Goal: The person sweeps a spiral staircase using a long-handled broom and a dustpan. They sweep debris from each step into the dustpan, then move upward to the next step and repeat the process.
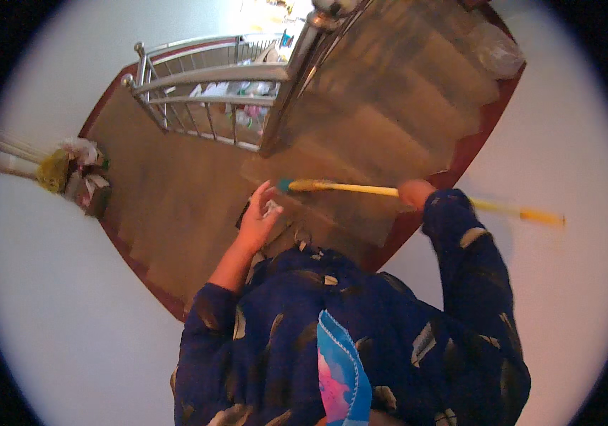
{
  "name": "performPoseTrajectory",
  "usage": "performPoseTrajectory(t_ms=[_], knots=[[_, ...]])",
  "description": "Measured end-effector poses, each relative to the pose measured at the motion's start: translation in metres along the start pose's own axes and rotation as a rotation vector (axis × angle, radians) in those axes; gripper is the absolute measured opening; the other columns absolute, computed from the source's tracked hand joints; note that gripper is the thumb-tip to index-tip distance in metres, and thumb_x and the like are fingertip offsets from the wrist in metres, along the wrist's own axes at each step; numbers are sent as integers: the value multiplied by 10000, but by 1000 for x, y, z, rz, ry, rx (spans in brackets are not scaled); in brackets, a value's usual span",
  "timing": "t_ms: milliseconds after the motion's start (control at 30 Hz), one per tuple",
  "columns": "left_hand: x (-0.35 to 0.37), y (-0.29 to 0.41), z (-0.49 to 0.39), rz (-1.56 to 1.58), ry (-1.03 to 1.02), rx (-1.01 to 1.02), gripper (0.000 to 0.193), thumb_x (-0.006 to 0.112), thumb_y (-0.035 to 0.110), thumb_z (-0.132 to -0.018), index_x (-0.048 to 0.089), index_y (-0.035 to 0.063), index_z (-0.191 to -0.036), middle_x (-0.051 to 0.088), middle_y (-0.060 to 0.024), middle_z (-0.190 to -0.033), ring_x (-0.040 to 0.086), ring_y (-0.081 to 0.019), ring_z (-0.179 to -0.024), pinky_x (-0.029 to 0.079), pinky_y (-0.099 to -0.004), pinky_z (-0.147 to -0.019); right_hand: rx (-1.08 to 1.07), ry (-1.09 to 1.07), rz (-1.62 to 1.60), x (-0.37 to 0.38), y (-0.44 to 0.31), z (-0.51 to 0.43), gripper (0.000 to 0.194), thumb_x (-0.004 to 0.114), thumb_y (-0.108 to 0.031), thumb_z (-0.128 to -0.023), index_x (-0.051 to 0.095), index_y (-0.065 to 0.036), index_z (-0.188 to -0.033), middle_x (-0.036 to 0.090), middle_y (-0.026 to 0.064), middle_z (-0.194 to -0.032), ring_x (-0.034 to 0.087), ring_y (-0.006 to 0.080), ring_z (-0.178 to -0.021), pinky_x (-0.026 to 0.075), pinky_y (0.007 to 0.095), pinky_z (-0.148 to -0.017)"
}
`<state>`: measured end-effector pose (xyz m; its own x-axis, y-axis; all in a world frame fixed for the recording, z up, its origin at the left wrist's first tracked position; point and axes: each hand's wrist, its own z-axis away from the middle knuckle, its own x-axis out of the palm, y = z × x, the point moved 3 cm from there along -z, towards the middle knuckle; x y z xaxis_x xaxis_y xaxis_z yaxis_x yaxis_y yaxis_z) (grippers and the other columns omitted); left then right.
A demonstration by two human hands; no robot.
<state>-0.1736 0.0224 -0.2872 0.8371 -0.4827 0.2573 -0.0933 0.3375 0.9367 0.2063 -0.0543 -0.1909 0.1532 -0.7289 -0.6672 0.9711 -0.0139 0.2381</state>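
My right hand [416, 194] is closed around the yellow pole of a long-handled tool, possibly a broom [362, 189]. The pole lies nearly level across the view, with its blurred rear end out past my right sleeve. Its wider, brownish-yellow head ends in a teal tip just beyond my left fingers; the blur hides what the head is. My left hand [262, 215] is raised near that tip, thumb and fingers curved apart. Something small and whitish [271, 206] shows between them, and I cannot tell whether it is held. Behind this hand a dark edge is partly hidden.
Brown stairs [405, 106] with dark red borders climb at the upper right. A metal railing [213, 101] encloses a stairwell. A clear plastic bag [498, 50] sits near the right wall. Bags and boxes [83, 175], with poles beside them, stand at the left wall.
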Motion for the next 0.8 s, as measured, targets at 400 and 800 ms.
performPoseTrajectory(t_ms=[400, 800], knots=[[153, 222, -10, -191, -64, 510, 508, 683, 223, -795, 457, 73, -1224, 552, -144, -1167, 526, -259, -1092, 412, -379, -895, -332, 417, 173, -41, -189, -37, 241, 535, -235, -827, 626, -89, -996, 634, 141, -930, 626, 292, -854, 500, 422, -712], [85, 228, 1, 289, -47, 707, 264, 560, 230, -866, 368, 145, -707, 314, 30, -558, 284, -85, -507, 258, -258, -496, 70, -130, -1966, 91, -209, -25, 515, 474, -385, -906, 422, -27, -1272, 558, 231, -1130, 579, 300, -985, 487, 418, -812]])
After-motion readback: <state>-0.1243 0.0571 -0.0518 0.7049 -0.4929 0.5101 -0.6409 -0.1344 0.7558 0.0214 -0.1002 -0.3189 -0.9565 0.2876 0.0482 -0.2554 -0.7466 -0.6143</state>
